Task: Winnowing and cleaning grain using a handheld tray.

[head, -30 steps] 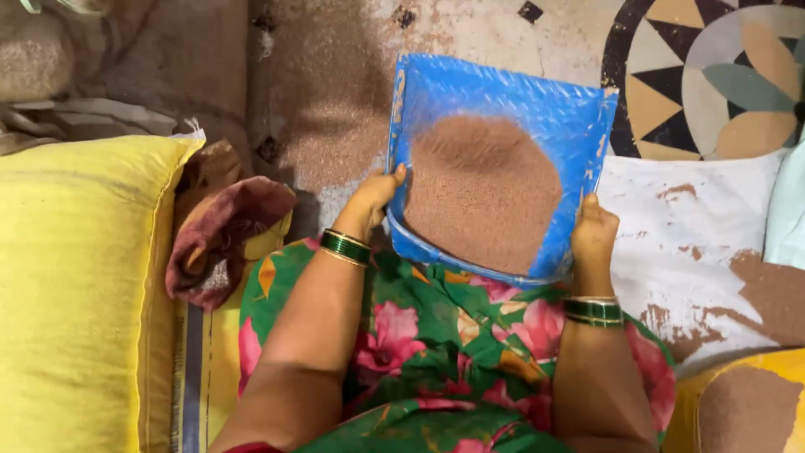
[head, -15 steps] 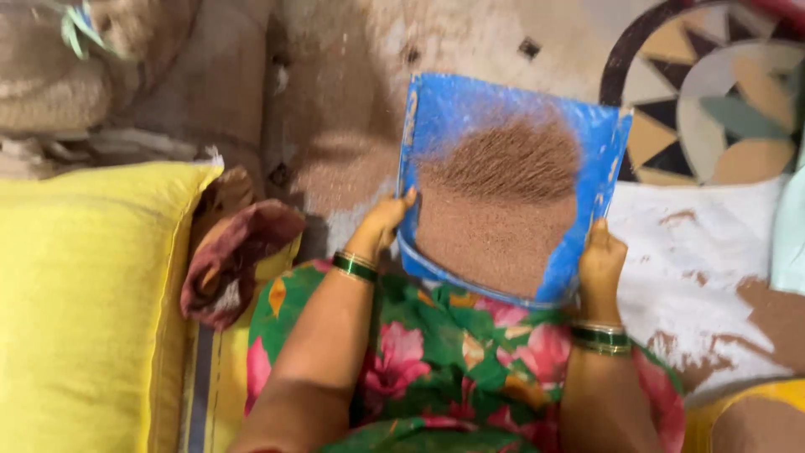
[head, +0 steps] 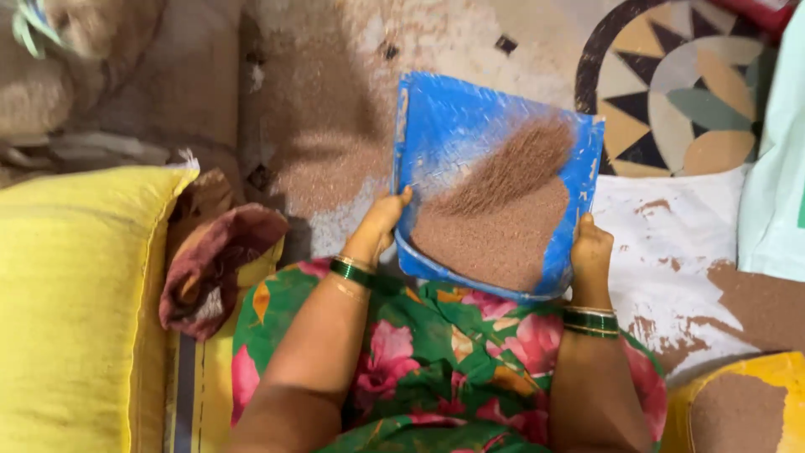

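Your left hand (head: 379,228) and right hand (head: 590,256) each have fingers curled tight on a side edge of the blue flat plastic winnowing tray (head: 470,143), held over your lap. Reddish-brown fine grain (head: 495,222) is heaped toward its near right.

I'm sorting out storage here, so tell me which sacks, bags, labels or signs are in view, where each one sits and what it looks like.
Yellow sack: far left, big, plump, plain yellow.
Open yellow bag: bottom right corner, filled with reddish-brown grain.
Pale green bag: right edge, only partly seen.
Brownish sacks: top left, dull and dusty.
No labels, signs or screens show.
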